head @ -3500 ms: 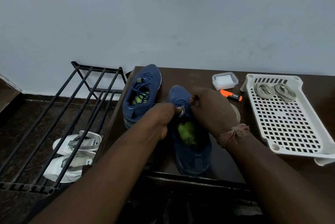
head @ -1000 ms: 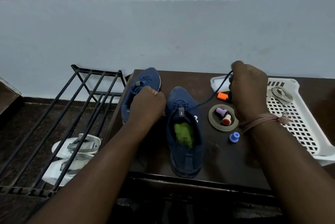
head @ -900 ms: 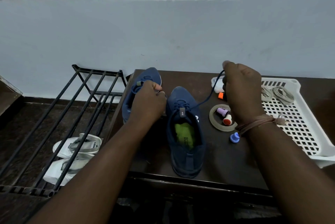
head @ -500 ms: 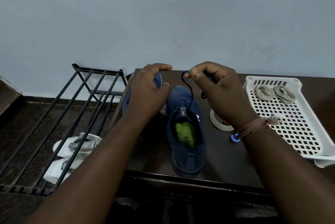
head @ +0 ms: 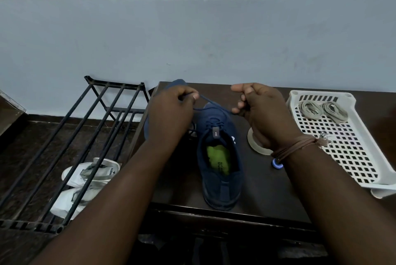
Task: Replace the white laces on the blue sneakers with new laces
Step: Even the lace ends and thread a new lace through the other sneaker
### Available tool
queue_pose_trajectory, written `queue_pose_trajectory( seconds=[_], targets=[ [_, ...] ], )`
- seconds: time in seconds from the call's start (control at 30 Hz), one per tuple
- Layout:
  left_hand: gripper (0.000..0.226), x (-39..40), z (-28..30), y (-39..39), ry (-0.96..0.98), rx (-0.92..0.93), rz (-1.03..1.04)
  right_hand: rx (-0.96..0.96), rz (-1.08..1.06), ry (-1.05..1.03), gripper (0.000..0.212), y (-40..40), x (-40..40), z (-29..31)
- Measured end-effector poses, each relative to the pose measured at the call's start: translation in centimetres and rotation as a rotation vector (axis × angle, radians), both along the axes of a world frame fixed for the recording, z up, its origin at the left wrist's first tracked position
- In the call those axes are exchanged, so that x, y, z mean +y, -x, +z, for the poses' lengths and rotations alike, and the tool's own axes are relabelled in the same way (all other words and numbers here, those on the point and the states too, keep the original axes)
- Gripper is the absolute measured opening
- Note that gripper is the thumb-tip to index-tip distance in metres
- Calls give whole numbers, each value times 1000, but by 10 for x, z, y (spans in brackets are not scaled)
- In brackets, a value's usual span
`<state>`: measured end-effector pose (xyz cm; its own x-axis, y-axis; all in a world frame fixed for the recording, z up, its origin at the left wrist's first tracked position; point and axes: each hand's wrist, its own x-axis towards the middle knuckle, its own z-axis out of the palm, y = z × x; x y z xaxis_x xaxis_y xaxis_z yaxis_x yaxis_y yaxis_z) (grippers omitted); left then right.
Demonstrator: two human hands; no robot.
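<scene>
The near blue sneaker (head: 220,157) sits on the dark table (head: 261,196), heel toward me, and 1 dark blue lace (head: 211,105) runs from its top eyelets up to both hands. I judge that lace soft, limp and light, likely to slide if pinched loosely, so I would take it close to each end and keep it lightly taut; the shoe itself looks light enough to shift under a hard pull. My left hand (head: 171,112) has its fingers curled, pinching 1 lace end at the fingertips. My right hand (head: 257,110) is also curled, with the other end caught in its fingers. The hands are apart, above the toe. The second sneaker (head: 175,83) lies mostly hidden behind my left hand. 2 pale coiled laces (head: 321,110) rest in the white basket (head: 347,157).
</scene>
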<state>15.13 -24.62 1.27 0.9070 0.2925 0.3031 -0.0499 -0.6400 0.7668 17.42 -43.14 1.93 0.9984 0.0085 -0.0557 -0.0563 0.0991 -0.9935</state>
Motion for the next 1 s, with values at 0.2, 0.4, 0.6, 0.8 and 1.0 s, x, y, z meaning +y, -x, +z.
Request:
queue_pose_trajectory(
  seconds=[0.2, 0.4, 0.6, 0.8, 1.0],
  targets=[
    [25, 7, -6, -3, -131, -22, 62, 155, 55, 109, 25, 5, -5, -4],
    [42, -17, -9, 1, -119, 33, -358, 168, 189, 18, 15, 8, 2, -5],
    [13, -23, -10, 4, -80, 7, -271, 93, 119, 420, 25, 5, -11, -10],
    [17, -34, -20, 1, -27, 120, -257, 311, 307, 761, 30, 6, -13, -21],
    [18, -40, -35, 4, -137, 193, -297, 389, 291, 653, 30, 5, -18, -18]
  ],
)
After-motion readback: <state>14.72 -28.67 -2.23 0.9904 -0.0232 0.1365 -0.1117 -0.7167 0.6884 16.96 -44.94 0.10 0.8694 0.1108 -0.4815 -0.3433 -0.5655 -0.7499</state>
